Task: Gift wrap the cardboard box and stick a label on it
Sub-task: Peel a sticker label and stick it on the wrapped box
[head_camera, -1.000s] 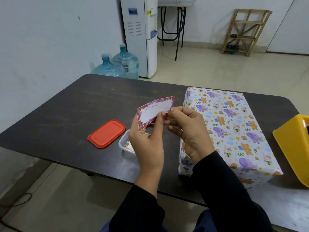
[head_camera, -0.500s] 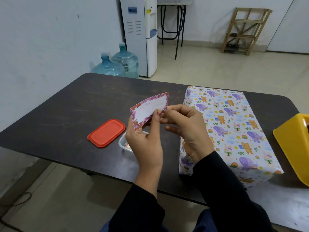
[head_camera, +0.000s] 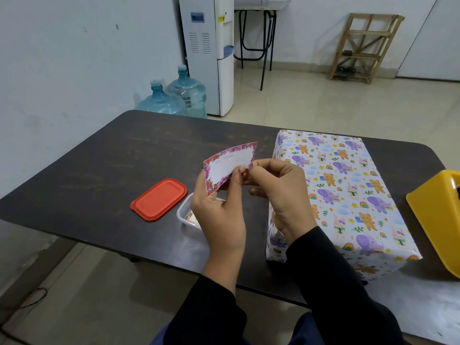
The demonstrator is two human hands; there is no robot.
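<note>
A rectangular white label with a pink-and-red floral border (head_camera: 230, 165) is held above the dark brown table (head_camera: 94, 165), tilted with its right end higher. Its lower left portion is pinched by the left hand (head_camera: 220, 217), thumb and fingers curled against it. Its lower right corner is pinched between thumb and forefinger of the right hand (head_camera: 280, 192), the other fingers being curled. The box wrapped in white paper printed with elephants, bears and rainbows (head_camera: 346, 195) is set flat on the table, just right of both hands, and the label is held apart from it. A flat red plastic lid (head_camera: 159, 199) is laid just left of a clear plastic tub (head_camera: 184, 211), which is partly hidden behind the left hand.
</note>
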